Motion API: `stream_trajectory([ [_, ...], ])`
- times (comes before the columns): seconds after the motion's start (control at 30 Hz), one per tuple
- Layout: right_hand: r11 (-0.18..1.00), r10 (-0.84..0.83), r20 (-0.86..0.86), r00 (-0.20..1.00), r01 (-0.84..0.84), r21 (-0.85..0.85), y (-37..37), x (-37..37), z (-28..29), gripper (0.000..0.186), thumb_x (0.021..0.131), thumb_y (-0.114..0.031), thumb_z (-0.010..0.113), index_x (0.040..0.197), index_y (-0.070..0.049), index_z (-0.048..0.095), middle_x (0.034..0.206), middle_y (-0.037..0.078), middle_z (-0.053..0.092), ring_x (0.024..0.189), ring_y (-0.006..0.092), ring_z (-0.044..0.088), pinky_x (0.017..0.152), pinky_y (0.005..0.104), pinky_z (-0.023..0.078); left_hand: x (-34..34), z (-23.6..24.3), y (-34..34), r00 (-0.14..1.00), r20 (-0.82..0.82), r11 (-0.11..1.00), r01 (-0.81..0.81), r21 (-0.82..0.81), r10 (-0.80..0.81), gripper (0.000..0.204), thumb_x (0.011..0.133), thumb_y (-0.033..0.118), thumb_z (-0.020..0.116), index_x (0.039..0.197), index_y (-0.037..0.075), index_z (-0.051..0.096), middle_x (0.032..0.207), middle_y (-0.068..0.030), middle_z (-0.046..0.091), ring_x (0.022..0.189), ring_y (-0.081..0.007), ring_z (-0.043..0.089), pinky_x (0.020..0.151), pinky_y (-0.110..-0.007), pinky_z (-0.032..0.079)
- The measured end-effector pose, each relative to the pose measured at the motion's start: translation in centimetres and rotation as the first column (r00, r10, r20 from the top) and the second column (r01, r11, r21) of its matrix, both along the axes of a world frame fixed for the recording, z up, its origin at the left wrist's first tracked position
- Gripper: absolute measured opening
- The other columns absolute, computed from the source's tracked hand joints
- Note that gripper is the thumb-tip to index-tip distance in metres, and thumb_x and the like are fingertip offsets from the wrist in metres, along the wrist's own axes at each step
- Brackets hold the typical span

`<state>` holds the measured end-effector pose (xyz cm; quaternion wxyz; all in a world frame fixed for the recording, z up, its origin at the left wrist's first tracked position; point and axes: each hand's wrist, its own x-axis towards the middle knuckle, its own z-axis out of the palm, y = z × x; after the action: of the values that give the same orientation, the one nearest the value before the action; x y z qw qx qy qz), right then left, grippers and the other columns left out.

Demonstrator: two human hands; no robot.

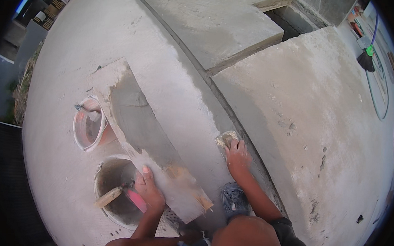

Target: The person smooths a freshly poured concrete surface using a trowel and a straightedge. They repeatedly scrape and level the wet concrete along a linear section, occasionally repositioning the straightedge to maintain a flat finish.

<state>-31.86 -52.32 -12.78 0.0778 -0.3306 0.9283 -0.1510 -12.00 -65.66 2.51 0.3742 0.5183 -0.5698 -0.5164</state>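
My right hand (238, 158) is closed on a small, flat, mortar-crusted float (227, 138), which lies on the smoothed grey strip beside a long, narrow groove (231, 113). My left hand (150, 192) grips the near left edge of a broad plank (157, 159), its thumb on the edge and its other fingers partly hidden. Wet grey mortar (137, 113) is spread along the plank's middle. Just beneath that hand stands a round bucket (99, 187). A wooden-handled tool (108, 197) leans in it, next to something pink (136, 201).
Farther off, a second bucket (75, 130) holds a tool and touches the plank. A rectangular pit (289, 23) opens in the concrete at the back. At the far right are a broom (366, 59) and a hose (371, 94). My shoe (235, 198) rests near the groove.
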Motion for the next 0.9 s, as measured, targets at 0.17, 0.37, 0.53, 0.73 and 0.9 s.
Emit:
stream_trajectory([
  [0.17, 0.996, -0.01, 0.281, 0.96, 0.036, -0.086, 4.3, -0.8, 6.0, 0.036, 0.098, -0.03, 0.067, 0.12, -0.003, 0.056, 0.115, 0.017, 0.062, 0.106, 0.0351, 0.067, 0.084, 0.0486, 0.056, -0.5, 0.1, 0.0, 0.971, 0.24, 1.0, -0.005, -0.026, 0.011, 0.044, 0.11, 0.035, 0.051, 0.117, -0.006, 0.063, 0.095, -0.0125, 0.069, 0.088, -0.0172, 0.063, 0.084, -0.034, 0.05],
  [0.37, 0.626, 0.431, 0.44, 0.788, 0.09, -0.775, -1.3, -2.4, 13.4, 0.04, 0.096, -0.024, 0.072, 0.122, 0.005, 0.063, 0.102, 0.019, 0.07, 0.092, 0.0286, 0.068, 0.088, 0.0366, 0.053, 1.4, -1.0, -0.9, 0.938, 0.329, 0.993, 0.118, 0.004, -0.112, 0.052, 0.109, 0.04, 0.048, 0.122, -0.008, 0.061, 0.101, -0.0211, 0.07, 0.092, -0.0314, 0.065, 0.09, -0.044, 0.049],
  [0.53, 0.47, 0.662, 0.054, 0.748, -0.357, -0.807, -8.0, -6.8, 19.0, 0.037, 0.093, -0.024, 0.077, 0.115, 0.003, 0.068, 0.098, 0.017, 0.071, 0.084, 0.0314, 0.068, 0.078, 0.0386, 0.054, 0.4, 1.3, 0.3, 0.963, 0.208, 0.985, 0.159, 0.072, -0.171, 0.05, 0.109, 0.039, 0.048, 0.117, -0.008, 0.063, 0.097, -0.0218, 0.069, 0.091, -0.0286, 0.065, 0.087, -0.044, 0.049],
  [0.73, 0.508, 0.749, -0.015, 0.662, -0.588, -0.63, -11.2, -8.3, 19.8, 0.043, 0.093, -0.028, 0.077, 0.121, 0.004, 0.068, 0.099, 0.016, 0.071, 0.083, 0.0309, 0.067, 0.077, 0.0378, 0.054, 0.4, 2.2, 1.2, 0.951, 0.192, 0.969, 0.246, 0.011, -0.243, 0.047, 0.109, 0.037, 0.051, 0.1, -0.007, 0.062, 0.084, -0.0192, 0.064, 0.078, -0.0254, 0.058, 0.076, -0.045, 0.046],
  [0.9, 0.678, 0.735, 0.608, 0.3, -0.358, -0.642, -7.6, -6.8, 17.0, 0.046, 0.098, -0.033, 0.072, 0.127, 0.002, 0.068, 0.106, 0.01, 0.074, 0.091, 0.0196, 0.071, 0.08, 0.0323, 0.055, 2.0, 1.8, 0.7, 0.913, 0.355, 0.979, 0.195, 0.054, -0.201, 0.045, 0.109, 0.035, 0.051, 0.1, -0.007, 0.062, 0.081, -0.0167, 0.062, 0.074, -0.0207, 0.056, 0.071, -0.041, 0.046],
])
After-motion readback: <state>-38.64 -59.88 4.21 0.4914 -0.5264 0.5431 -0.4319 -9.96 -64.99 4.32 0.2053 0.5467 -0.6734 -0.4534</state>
